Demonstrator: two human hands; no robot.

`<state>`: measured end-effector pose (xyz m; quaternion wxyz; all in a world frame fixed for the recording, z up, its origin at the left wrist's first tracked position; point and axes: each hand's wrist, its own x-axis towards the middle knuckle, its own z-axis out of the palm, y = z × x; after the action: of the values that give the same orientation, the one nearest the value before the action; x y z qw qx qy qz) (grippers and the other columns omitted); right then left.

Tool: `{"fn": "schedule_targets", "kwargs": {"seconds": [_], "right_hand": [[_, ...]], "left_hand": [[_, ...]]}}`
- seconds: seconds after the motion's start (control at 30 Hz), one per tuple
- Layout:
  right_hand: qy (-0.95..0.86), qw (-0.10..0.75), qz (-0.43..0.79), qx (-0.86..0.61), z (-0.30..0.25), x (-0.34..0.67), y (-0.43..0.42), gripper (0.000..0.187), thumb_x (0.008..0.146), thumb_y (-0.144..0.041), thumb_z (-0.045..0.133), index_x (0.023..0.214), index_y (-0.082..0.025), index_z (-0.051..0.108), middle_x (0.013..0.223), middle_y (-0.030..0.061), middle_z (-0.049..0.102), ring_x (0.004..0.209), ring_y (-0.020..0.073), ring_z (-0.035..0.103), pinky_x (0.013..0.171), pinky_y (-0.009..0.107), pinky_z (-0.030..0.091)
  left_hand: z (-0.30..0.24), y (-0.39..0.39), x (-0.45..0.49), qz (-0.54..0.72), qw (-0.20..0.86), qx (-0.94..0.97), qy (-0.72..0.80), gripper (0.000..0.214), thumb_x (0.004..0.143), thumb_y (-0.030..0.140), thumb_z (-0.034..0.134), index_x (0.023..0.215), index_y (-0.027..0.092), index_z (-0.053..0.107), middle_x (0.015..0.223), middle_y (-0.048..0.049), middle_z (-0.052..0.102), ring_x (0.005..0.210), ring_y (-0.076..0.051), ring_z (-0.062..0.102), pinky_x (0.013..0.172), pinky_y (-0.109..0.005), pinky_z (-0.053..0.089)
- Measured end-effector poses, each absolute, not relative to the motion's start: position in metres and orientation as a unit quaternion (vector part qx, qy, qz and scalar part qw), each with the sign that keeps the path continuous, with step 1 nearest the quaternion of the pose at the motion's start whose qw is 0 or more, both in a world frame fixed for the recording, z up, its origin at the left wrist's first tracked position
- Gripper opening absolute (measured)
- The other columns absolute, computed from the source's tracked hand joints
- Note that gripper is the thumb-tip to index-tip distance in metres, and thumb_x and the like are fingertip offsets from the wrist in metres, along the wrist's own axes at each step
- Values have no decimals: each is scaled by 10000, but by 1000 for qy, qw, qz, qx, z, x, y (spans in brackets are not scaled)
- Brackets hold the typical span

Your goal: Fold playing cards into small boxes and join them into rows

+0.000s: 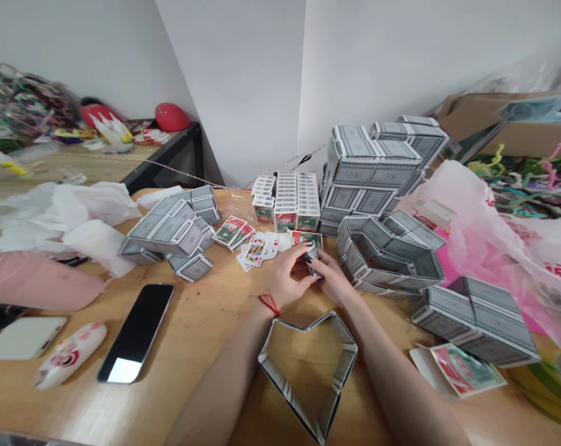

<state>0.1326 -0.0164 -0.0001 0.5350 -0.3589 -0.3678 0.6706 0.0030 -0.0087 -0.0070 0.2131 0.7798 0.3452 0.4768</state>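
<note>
We have cards [314,253] just beyond the heart [286,390].
Our left hand [288,274] and right hand [332,280] pinch them between fingertips; we judge them light, thin, slick and easily creased, best held by their edges.

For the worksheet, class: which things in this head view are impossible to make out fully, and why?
All in the head view:
Grey card piece between the left hand and right hand: full shape hidden by the fingers.
Red-and-green card box behind the hands: lower part hidden by them.
Pink pouch: cut off by the left edge.
Yellowish roll: cut off by the right edge.
Lettering on the stacked card boxes: too small and blurred.
</note>
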Motion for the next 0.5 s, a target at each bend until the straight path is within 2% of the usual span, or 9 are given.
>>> {"fn": "schedule_targets", "kwargs": {"seconds": [0.2,0.37,0.43,0.5], "right_hand": [[-372,503,690,-365,-3,135,-14,353,630,-357,684,935,-199,601,880,39,654,749,178,607,649,286,468],[-376,533,640,-407,-7,134,-15,403,626,-387,677,976,-216,575,890,36,651,731,191,615,631,307,486],[-388,552,604,-424,-7,134,-15,414,637,-392,665,997,-214,567,919,43,645,776,201,610,664,321,488],[-409,578,556,-436,-6,134,-15,397,652,-386,652,997,-208,568,957,48,637,838,202,595,726,329,474]], "left_hand": [[-6,-7,3,465,238,787,330,570,711,259,602,1227,197,369,1227,-108,497,1124,-213,483,930,-401,429],[2,-2,1,455,187,805,332,603,652,353,662,1192,217,429,1236,-94,481,1202,-244,386,999,-460,338],[4,-2,-1,462,179,799,340,656,604,420,686,1178,208,450,1222,-107,479,1178,-263,398,988,-472,333],[4,-3,-3,472,210,777,360,644,627,459,655,1180,195,456,1168,-118,501,1099,-257,458,935,-450,379]]}}
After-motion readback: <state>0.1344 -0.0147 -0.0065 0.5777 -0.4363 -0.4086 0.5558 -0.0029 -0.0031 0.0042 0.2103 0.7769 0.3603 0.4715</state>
